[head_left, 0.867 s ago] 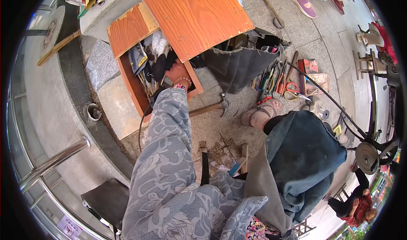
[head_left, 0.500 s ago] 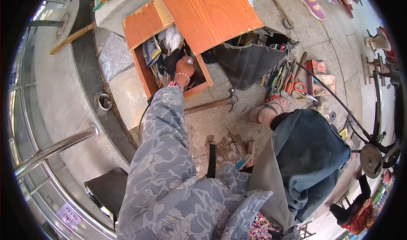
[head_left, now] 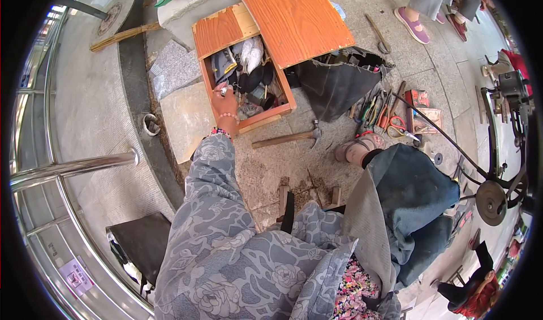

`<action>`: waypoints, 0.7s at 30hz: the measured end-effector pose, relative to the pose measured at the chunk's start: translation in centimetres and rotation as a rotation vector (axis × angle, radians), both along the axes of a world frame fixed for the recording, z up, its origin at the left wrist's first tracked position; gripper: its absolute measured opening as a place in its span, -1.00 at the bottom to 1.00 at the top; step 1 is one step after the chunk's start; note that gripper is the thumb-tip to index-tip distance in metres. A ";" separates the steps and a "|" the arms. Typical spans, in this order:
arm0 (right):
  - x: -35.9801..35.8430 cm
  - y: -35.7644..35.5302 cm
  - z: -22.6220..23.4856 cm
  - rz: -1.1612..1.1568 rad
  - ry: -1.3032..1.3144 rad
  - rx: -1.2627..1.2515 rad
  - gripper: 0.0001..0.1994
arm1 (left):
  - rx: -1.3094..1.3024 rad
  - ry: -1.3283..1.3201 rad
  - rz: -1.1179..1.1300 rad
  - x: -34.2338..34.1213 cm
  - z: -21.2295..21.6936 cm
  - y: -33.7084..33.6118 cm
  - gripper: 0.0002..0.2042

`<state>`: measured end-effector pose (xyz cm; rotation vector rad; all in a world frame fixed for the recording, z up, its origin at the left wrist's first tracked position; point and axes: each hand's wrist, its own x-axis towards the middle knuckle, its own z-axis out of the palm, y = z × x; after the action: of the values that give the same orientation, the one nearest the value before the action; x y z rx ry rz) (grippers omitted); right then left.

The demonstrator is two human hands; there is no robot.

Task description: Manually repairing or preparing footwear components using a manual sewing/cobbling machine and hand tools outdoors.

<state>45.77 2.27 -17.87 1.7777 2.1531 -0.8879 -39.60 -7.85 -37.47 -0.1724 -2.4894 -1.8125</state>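
My left hand, with a beaded bracelet at the wrist, is over the near left edge of an open wooden box. Its fingers are closed around something small and pale that I cannot make out. Inside the box, beyond the hand, lie a grey and yellow packet, a white bundle and several dark items. An orange-brown wooden board lies over the box's far right part. My right hand is out of view.
A hammer lies on the paving before the box. To the right are a torn black bag, pliers and orange-handled scissors, a small red box and a machine with a wheel. Metal railing runs along the left.
My left hand has moved left, from the middle of the box to its left edge, its fingers still closed. More of the box's contents now show. The whole view has shifted slightly.
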 end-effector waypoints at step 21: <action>-6.9 -6.0 6.5 -0.195 0.004 0.392 -0.44 | 0.494 -0.655 -0.404 10.9 14.1 4.9 -0.74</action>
<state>38.91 -3.78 -11.35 2.1979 2.3087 -0.5287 -28.66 -2.99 -23.39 -0.0596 -2.3534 -3.0024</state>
